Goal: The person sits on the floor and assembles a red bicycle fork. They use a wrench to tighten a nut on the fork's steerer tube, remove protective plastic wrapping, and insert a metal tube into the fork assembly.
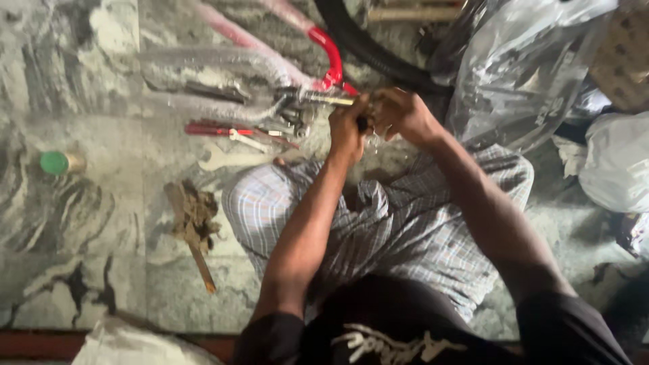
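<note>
I sit on a marble floor with my knees in checked cloth point(405, 223). My left hand point(348, 128) is closed around a dark-handled tool whose metal shaft point(328, 100) points left toward the red bicycle frame point(331, 57). My right hand point(402, 113) is closed next to it, gripping a small part that the fingers hide. A black tyre point(372, 51) curves behind both hands. Blur hides the fine detail.
Loose tools lie left of my hands: a red-handled screwdriver point(209, 128), a flat spanner point(226, 159) and pliers. A dirty rag on a stick point(193, 216) lies nearer, a green-capped container point(57, 162) far left. Clear plastic wrap point(520, 74) and white bags point(615, 162) are at right.
</note>
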